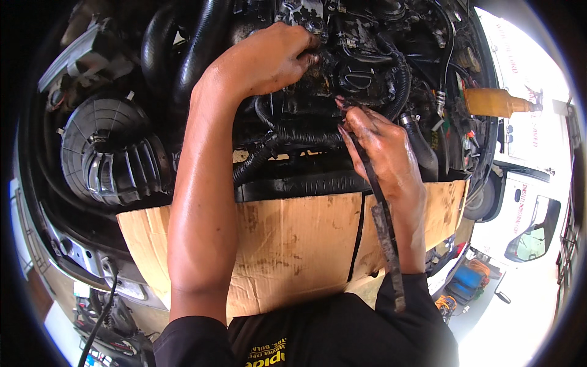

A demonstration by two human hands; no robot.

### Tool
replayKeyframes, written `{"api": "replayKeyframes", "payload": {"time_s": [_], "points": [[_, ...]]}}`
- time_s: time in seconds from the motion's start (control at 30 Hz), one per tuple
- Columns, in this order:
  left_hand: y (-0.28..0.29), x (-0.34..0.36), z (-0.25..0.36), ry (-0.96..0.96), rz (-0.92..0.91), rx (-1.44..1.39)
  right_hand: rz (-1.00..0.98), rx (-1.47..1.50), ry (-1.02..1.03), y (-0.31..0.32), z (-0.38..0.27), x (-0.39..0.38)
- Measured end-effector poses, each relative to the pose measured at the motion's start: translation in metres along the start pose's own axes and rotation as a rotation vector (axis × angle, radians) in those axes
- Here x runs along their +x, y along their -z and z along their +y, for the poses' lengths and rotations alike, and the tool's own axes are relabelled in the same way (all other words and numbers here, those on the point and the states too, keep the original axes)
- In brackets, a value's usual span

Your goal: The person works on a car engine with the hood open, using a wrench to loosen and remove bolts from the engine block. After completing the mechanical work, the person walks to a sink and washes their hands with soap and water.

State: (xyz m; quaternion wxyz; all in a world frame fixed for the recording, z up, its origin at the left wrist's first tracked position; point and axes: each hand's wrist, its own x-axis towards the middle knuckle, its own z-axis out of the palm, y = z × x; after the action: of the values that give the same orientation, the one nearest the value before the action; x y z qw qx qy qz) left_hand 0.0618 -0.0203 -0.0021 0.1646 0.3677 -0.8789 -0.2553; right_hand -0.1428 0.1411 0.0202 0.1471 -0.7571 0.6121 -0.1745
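Observation:
My left hand [269,59] reaches over the upper middle of a dark, greasy engine [312,136]. Its fingers are curled inward against the engine, and whatever they grip is hidden. Lower and to the right, my right hand [386,142] is closed around a long, narrow dark strip [384,229]. From between the fingers this strip runs down along my right forearm, its lower part grey and worn. The right fingertips lie close to the engine, just below a round black cap [356,78]. Both hands are smeared with dark grease.
A stained cardboard sheet [293,244] covers the vehicle's front edge beneath my forearms. At left sits a round black air filter housing [101,137], with thick hoses [199,46] above. A yellowish bottle [489,103] lies at right. A white vehicle [529,208] stands beyond.

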Motion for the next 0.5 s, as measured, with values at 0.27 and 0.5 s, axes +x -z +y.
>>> {"api": "replayKeyframes", "payload": {"time_s": [0.27, 0.5], "points": [[0.000, 0.004, -0.002, -0.047, 0.023, -0.041, -0.026, 0.191, -0.139, 0.003, 0.000, 0.005], [0.003, 0.003, -0.005, -0.080, 0.094, -0.043, -0.071, 0.154, -0.128, 0.003, 0.001, 0.014]]}}
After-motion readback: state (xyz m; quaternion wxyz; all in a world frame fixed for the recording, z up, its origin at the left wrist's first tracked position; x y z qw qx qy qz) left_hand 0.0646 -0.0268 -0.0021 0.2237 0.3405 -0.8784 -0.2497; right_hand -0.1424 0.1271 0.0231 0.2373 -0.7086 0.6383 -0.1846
